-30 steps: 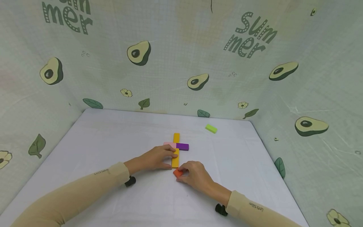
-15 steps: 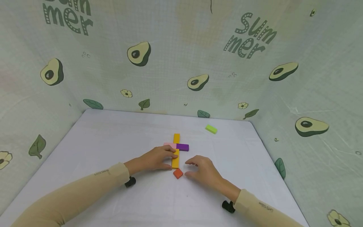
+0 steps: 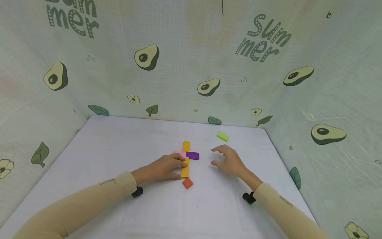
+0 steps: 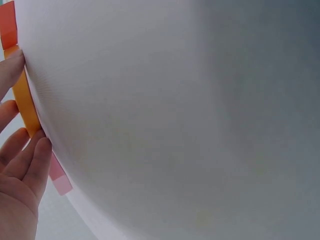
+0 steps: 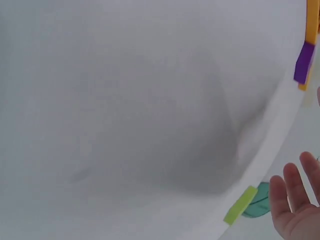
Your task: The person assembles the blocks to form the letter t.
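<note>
My left hand (image 3: 165, 167) holds the lower orange block (image 3: 185, 171), its thumb by the near end and fingers by the far end and on top. In the left wrist view the thumb (image 4: 11, 72) and fingers span that orange block (image 4: 27, 105). Beyond it lie a pink block (image 3: 179, 153), partly hidden by the fingers, a purple block (image 3: 192, 155) and another orange block (image 3: 186, 146), forming a cross. A red block (image 3: 187, 183) sits turned cornerwise at the near end. My right hand (image 3: 230, 161), fingers apart and holding nothing, hovers right of the purple block.
A lime-green block (image 3: 222, 136) lies alone toward the back right of the white table (image 3: 128, 139). Patterned cloth walls (image 3: 176, 59) rise at the back and along both sides.
My right hand has let go of the red block and moved away, up and right toward the lime-green block. The red block stays in place. My left hand has stayed put.
</note>
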The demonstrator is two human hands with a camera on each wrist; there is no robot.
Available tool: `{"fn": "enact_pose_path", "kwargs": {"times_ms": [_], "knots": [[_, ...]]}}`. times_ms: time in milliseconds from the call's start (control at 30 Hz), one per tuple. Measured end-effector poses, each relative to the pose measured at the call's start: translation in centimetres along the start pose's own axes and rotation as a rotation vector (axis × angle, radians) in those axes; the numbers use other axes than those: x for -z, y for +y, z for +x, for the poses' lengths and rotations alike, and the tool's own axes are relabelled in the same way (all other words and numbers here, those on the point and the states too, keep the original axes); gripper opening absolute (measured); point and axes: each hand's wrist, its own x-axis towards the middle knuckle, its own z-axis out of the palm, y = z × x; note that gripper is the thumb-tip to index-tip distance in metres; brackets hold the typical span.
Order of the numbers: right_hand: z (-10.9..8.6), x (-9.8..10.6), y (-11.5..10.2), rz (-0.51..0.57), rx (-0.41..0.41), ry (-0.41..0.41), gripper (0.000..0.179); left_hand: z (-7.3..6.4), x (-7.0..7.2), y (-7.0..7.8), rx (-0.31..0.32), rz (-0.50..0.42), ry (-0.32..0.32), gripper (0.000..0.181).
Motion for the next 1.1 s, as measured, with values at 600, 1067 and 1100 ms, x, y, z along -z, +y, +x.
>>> {"fn": "enact_pose_path", "kwargs": {"times_ms": [600,1067,1100], "knots": [[6.5,2.3,8.3,-0.012,-0.243,0.047,0.061,0.4,-0.3,-0.3,0.006,0.023,0.000,0.056],[9.2,2.2,8.8,-0.108,-0.287,-0.007,0.055,0.2,-0.1,-0.5,0.000,-0.004,-0.002,0.053],[9.3,2.1,8.8,-0.114,-0.286,-0.010,0.054,0.1,-0.1,-0.5,0.001,-0.004,-0.002,0.054]]}}
